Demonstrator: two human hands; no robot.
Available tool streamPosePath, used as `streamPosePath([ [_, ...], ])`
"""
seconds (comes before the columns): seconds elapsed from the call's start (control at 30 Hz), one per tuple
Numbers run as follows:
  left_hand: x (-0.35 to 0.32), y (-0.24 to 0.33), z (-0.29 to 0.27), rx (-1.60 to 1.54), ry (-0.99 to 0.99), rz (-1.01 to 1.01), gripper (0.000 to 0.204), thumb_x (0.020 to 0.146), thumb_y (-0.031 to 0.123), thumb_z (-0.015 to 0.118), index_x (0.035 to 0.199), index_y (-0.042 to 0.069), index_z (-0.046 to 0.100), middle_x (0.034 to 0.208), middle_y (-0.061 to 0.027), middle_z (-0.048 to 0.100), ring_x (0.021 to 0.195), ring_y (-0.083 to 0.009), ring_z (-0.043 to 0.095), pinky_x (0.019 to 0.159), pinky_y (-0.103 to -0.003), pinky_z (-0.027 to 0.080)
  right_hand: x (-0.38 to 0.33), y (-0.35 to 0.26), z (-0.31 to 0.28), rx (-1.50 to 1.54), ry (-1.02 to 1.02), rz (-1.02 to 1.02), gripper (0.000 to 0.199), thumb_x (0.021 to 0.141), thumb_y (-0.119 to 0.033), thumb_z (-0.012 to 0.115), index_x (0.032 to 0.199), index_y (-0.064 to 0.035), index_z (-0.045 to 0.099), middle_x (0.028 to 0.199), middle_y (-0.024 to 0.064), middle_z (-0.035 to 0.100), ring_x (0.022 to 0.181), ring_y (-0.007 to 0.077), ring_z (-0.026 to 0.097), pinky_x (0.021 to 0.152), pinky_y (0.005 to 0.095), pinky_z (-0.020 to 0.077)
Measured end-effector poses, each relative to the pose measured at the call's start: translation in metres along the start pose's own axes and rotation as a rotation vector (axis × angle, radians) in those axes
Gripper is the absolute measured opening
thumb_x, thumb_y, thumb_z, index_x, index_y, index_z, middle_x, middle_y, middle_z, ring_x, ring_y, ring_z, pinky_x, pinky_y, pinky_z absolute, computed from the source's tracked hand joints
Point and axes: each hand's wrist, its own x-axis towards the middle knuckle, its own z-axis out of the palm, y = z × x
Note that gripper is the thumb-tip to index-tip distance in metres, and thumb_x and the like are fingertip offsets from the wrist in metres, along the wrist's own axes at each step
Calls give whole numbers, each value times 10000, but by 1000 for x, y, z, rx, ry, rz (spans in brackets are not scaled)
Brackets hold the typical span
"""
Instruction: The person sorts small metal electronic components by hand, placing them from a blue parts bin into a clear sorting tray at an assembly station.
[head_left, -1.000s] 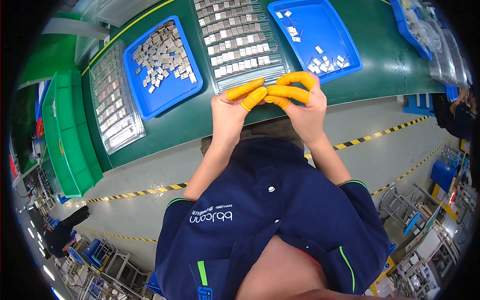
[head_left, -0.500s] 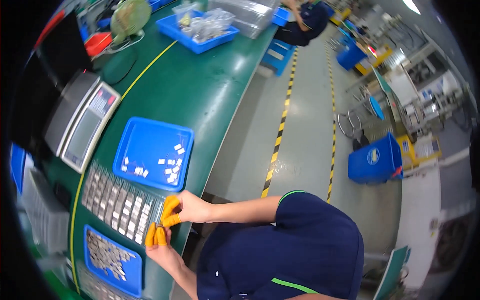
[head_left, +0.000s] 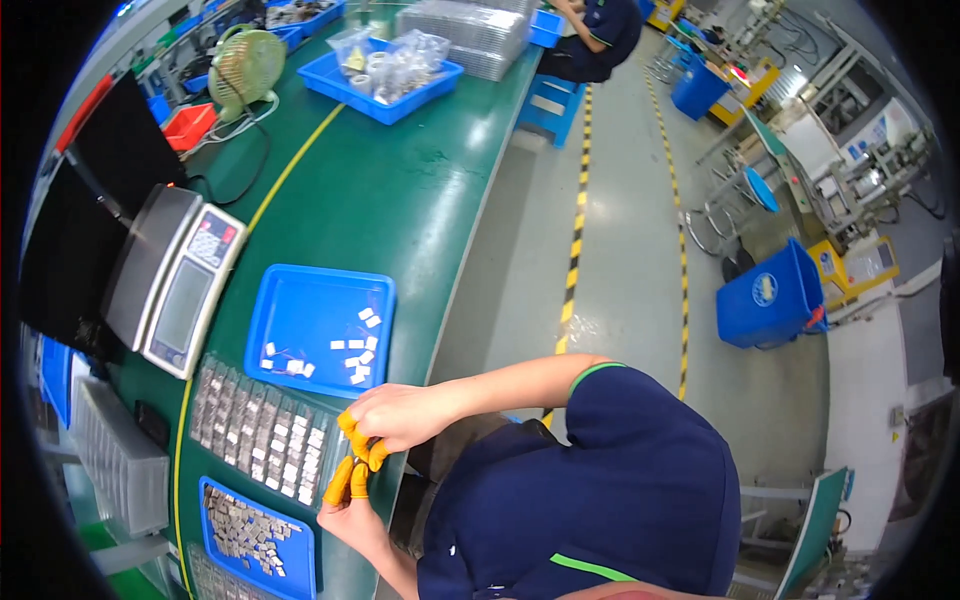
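My left hand (head_left: 355,522) and my right hand (head_left: 400,415) meet at the near edge of the table, yellow finger cots on their fingertips. Both are closed in a pinch, fingertips together; whatever sits between them is too small to make out. Just left of them lies a clear plastic tray (head_left: 258,432) with rows of small grey and white pieces. Beyond my right hand is a blue tray (head_left: 262,325) with several small white pieces, some with thin wires. Nearer my left hand, another blue tray (head_left: 305,560) holds many loose small grey pieces.
A weighing scale (head_left: 180,310) stands left of the trays, beside a black panel (head_left: 70,260). Farther along the green table (head_left: 400,190) are a blue bin of bagged parts (head_left: 400,110), stacked clear trays (head_left: 480,40) and a fan (head_left: 247,68). Another person (head_left: 605,40) sits at the far end.
The whole view has shifted, so the table's things appear lower and more to the right. My hands stay together, pinching; the right hand's fingers are more curled.
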Motion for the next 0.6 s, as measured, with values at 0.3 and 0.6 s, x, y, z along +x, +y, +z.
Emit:
streamPosePath([
  [0.3, 16, 1, -6, -325, 178, -52, 319, 785, 16, 637, 1077, -71, 544, 889, -131, 627, 752, -179, 632, 687, -257, 526, 11, -2, 10, -171, 537, -334, 311, 637, -148, 732, 920, -39, 660, 753, 53, 601, 669, 221, 577, 592, 307, 460],
  [0.6, 18, 6, 7, -427, 224, -119, 264, 774, -36, 622, 1030, -81, 571, 881, -127, 629, 732, -168, 628, 690, -256, 521, 15, 13, 19, -184, 442, -334, 294, 578, 6, 666, 867, -48, 659, 888, 54, 631, 791, 242, 599, 734, 343, 487],
])
